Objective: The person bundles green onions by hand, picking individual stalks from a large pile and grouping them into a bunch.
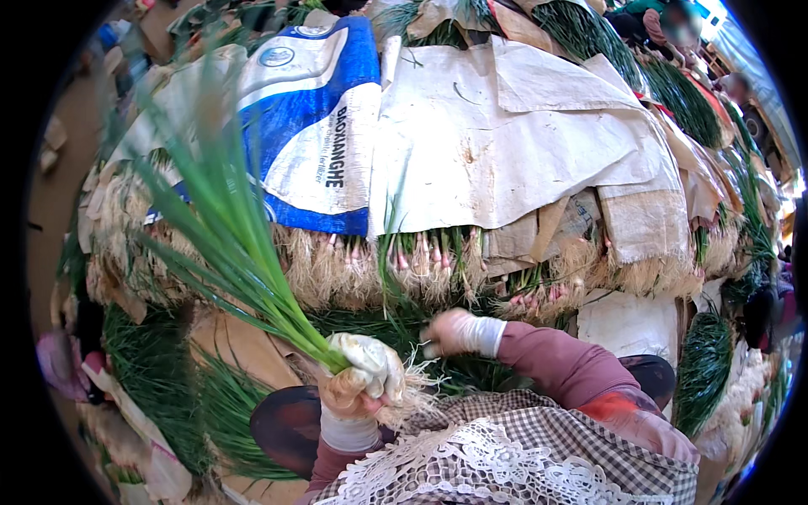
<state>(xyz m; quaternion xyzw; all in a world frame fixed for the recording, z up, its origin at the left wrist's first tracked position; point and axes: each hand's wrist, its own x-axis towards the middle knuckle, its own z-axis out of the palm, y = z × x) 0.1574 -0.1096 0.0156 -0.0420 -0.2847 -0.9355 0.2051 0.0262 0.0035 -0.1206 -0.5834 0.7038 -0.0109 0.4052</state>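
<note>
My left hand (366, 374), in a white glove, is closed around the lower stems of a bunch of green onions (244, 240). Long green leaves fan out up and to the left, and the pale, stringy roots (412, 396) stick out at the right of my fist. Just to the right and a little above these roots is my right hand (453, 332), with a white band at its wrist. Motion smears its fingers, so whether they grip anything cannot be made out.
Ahead lies a long heap of rooted green onions (421, 252), covered with a blue and white woven sack (311, 109) and plain white sacking (463, 143). Loose greens (156, 379) lie at my left, more greens (705, 370) at my right. Another person (661, 29) is at the far right.
</note>
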